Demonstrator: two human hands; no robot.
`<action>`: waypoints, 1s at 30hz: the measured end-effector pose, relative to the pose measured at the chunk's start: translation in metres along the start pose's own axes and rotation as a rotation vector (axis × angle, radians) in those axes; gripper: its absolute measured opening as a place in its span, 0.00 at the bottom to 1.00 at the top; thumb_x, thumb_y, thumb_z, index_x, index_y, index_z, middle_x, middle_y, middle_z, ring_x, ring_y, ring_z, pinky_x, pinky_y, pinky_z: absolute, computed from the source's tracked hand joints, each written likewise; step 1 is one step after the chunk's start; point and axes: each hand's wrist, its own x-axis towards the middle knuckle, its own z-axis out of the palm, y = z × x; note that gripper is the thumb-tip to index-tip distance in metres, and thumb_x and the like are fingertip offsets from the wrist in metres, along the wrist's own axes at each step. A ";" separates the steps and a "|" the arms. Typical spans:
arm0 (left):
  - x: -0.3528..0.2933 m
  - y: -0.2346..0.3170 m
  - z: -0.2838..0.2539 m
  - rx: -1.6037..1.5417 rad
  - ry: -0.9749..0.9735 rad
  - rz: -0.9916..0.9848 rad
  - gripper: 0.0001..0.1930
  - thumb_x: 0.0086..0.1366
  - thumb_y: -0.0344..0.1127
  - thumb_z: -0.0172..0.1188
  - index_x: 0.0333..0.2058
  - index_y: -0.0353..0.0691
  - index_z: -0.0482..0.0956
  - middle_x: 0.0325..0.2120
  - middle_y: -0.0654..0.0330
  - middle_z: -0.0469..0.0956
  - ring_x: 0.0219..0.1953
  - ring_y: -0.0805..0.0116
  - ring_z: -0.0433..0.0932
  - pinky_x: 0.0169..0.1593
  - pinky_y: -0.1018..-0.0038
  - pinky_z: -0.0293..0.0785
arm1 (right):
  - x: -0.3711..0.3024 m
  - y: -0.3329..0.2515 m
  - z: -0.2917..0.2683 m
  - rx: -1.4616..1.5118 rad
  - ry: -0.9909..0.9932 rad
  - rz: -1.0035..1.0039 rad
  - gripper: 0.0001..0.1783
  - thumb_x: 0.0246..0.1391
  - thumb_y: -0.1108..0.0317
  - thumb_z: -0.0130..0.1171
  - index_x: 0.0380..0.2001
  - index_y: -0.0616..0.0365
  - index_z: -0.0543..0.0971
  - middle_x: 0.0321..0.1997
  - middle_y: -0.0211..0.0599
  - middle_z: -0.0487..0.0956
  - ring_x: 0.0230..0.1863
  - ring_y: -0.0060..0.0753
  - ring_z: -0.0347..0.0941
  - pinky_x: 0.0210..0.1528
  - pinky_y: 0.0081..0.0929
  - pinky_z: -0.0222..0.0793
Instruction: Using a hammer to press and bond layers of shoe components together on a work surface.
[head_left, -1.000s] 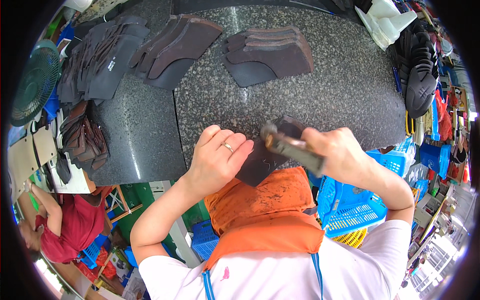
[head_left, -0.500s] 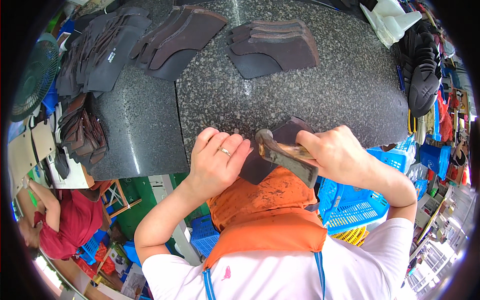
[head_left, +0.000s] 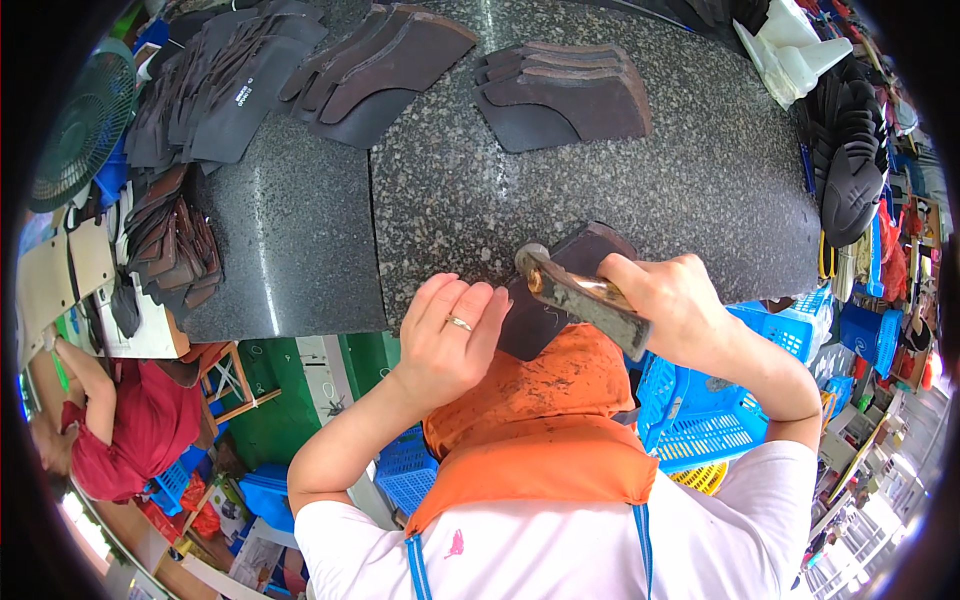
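A dark brown, leather-like flat piece [head_left: 535,325] lies at the near edge of the stone-topped table [head_left: 700,190], partly over my orange apron [head_left: 540,400]. My left hand [head_left: 450,335], with a ring on one finger, has its fingers curled closed at the left edge of this piece; their tips are partly hidden. In my right hand [head_left: 670,305] is a hammer [head_left: 590,300], gripped by its wooden handle. Its metal head is over the piece, the rounded end near the middle of it; whether it touches cannot be made out.
Fanned stacks of dark cut pieces [head_left: 565,100] lie along the far side, with more stacks [head_left: 225,110] at the left. Black shoe-shaped parts [head_left: 850,180] are piled at the right. Blue baskets [head_left: 710,420] stand below the table edge. Another person [head_left: 140,430] sits at the left.
The view has shifted a little. My left hand sits slightly lower against the piece, and the hammer has moved slightly right with it. Both hands keep their holds.
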 end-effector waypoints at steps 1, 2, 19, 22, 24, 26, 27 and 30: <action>0.001 0.003 -0.001 0.052 -0.024 0.025 0.10 0.51 0.26 0.68 0.34 0.33 0.83 0.33 0.57 0.78 0.35 0.60 0.76 0.44 0.60 0.77 | 0.000 -0.002 0.000 -0.003 0.002 -0.004 0.15 0.55 0.58 0.62 0.32 0.58 0.70 0.15 0.39 0.74 0.20 0.48 0.77 0.22 0.41 0.72; 0.001 0.005 -0.001 0.102 -0.051 0.046 0.09 0.53 0.25 0.67 0.34 0.32 0.82 0.33 0.56 0.77 0.35 0.59 0.77 0.45 0.60 0.77 | -0.001 -0.004 0.001 0.041 0.045 0.016 0.15 0.55 0.59 0.62 0.32 0.58 0.71 0.16 0.40 0.74 0.21 0.48 0.77 0.23 0.41 0.72; 0.005 0.011 -0.002 0.149 -0.174 0.045 0.13 0.53 0.26 0.61 0.39 0.29 0.79 0.41 0.46 0.77 0.40 0.54 0.77 0.57 0.55 0.74 | 0.013 -0.010 -0.015 -0.037 -0.025 0.043 0.14 0.52 0.65 0.63 0.28 0.59 0.68 0.17 0.46 0.75 0.21 0.57 0.75 0.22 0.47 0.68; 0.009 0.013 -0.002 0.109 -0.100 -0.081 0.13 0.55 0.22 0.63 0.40 0.36 0.77 0.41 0.51 0.77 0.42 0.52 0.78 0.51 0.54 0.76 | 0.049 0.041 -0.012 0.034 0.393 0.137 0.17 0.51 0.62 0.67 0.36 0.63 0.76 0.27 0.47 0.78 0.29 0.52 0.77 0.33 0.40 0.72; 0.025 0.011 0.003 -0.284 -0.049 -0.305 0.12 0.56 0.16 0.58 0.38 0.37 0.76 0.37 0.52 0.75 0.40 0.54 0.77 0.46 0.62 0.74 | 0.075 0.086 -0.018 -0.072 0.703 0.066 0.23 0.50 0.62 0.67 0.47 0.60 0.75 0.40 0.46 0.79 0.44 0.54 0.76 0.46 0.46 0.72; 0.048 -0.011 0.001 -0.502 0.037 -0.437 0.13 0.57 0.13 0.54 0.38 0.37 0.75 0.37 0.56 0.73 0.40 0.64 0.76 0.46 0.73 0.72 | 0.100 0.111 -0.016 -0.026 0.729 0.139 0.22 0.48 0.64 0.68 0.44 0.62 0.75 0.42 0.48 0.78 0.48 0.55 0.74 0.49 0.46 0.69; 0.059 -0.028 0.001 -0.615 0.081 -0.621 0.13 0.59 0.13 0.53 0.39 0.36 0.74 0.38 0.61 0.74 0.43 0.72 0.74 0.50 0.76 0.71 | 0.110 0.116 -0.016 0.025 0.734 0.240 0.21 0.47 0.65 0.68 0.41 0.64 0.74 0.43 0.50 0.78 0.53 0.56 0.71 0.53 0.47 0.67; 0.094 -0.082 -0.009 -0.867 0.242 -0.884 0.15 0.61 0.13 0.51 0.45 0.34 0.75 0.42 0.61 0.76 0.46 0.74 0.74 0.55 0.76 0.69 | 0.123 0.110 -0.018 -0.102 0.596 0.301 0.18 0.47 0.67 0.67 0.38 0.64 0.73 0.45 0.50 0.76 0.53 0.58 0.70 0.54 0.48 0.66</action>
